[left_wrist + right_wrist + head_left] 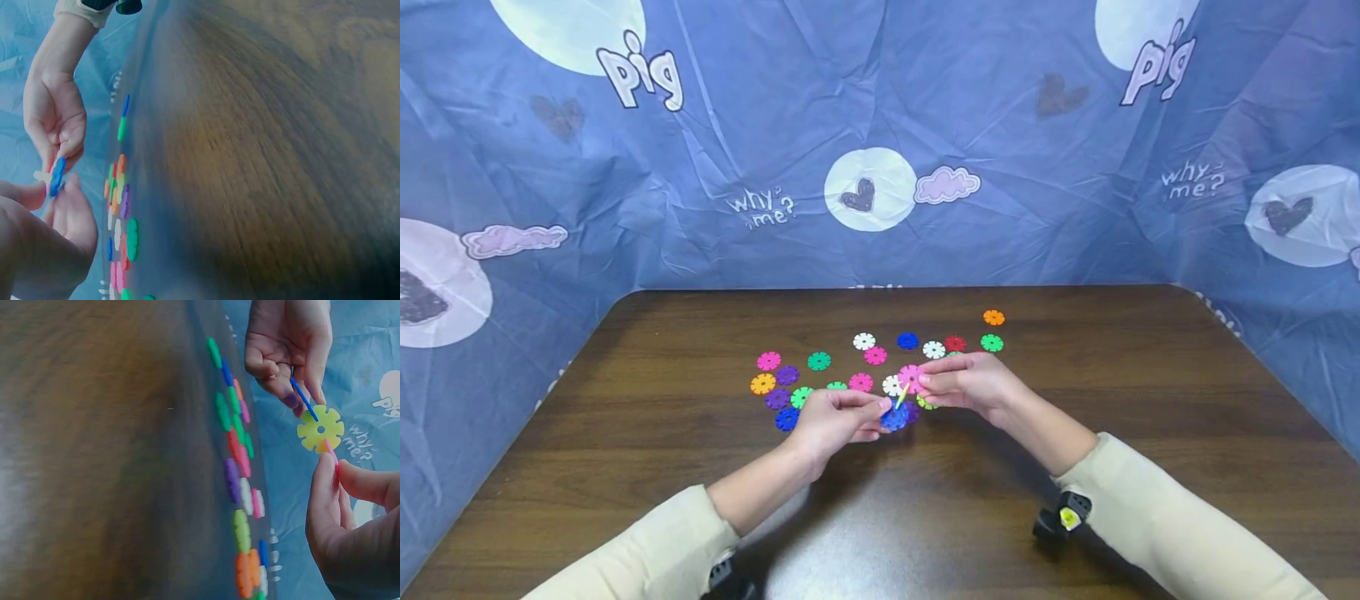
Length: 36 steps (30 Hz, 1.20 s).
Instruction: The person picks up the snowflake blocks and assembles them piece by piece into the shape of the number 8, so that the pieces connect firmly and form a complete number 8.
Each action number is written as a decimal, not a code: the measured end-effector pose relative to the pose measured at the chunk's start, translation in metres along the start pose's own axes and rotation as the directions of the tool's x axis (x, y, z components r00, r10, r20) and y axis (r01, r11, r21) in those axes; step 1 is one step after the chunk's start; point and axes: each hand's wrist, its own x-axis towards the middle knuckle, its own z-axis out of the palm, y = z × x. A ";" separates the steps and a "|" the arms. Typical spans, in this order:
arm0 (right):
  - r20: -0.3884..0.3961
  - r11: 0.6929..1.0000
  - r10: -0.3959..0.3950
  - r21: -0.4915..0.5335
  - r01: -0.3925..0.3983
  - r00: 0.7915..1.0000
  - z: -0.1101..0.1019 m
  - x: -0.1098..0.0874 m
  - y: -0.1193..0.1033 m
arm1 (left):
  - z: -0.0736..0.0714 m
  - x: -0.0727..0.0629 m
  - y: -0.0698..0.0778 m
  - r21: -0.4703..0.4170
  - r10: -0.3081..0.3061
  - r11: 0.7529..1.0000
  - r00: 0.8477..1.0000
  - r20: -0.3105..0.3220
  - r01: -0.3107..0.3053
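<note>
While the left hand (842,417) pinches the blue disc (894,417) by its edge between thumb and fingers, the right hand (973,385) grips the pink disc (912,379) likewise, and between the two sits the yellow disc (330,427), edge-on in the head view, face-on in the right wrist view. Blue meets its rim on the left hand's side, pink on the right hand's; both look slotted in, depth can't be told. All three are up off the table (625,500). To join well: line up the notches, hold discs square to each other, push straight along the slot. Twisting would probably pop the other joint loose; steadying blue while pressing pink, fingertips close to the notch, likely limits bending. Beyond the hands, loose discs (819,361) lie flat, mixed colours, including an orange disc (994,317) at the far right and a green disc (992,342) just nearer. Pale sleeves (1187,508), black device (1051,525) by the right wrist, blue printed backdrop (805,100) past the table edge.
</note>
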 end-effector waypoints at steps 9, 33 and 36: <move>0.041 0.995 0.095 -0.034 -0.093 0.995 0.006 -0.003 0.021 | -0.001 0.005 -0.001 0.078 -0.023 0.997 1.000 0.010 0.022; 0.087 0.989 0.075 -0.135 -0.063 0.993 0.010 -0.007 0.022 | 0.001 0.015 -0.002 0.018 -0.040 0.999 0.991 0.130 0.038; 0.067 0.986 0.058 -0.161 -0.046 0.996 -0.004 -0.009 0.023 | 0.001 0.015 -0.004 0.012 -0.041 0.999 0.991 0.125 0.040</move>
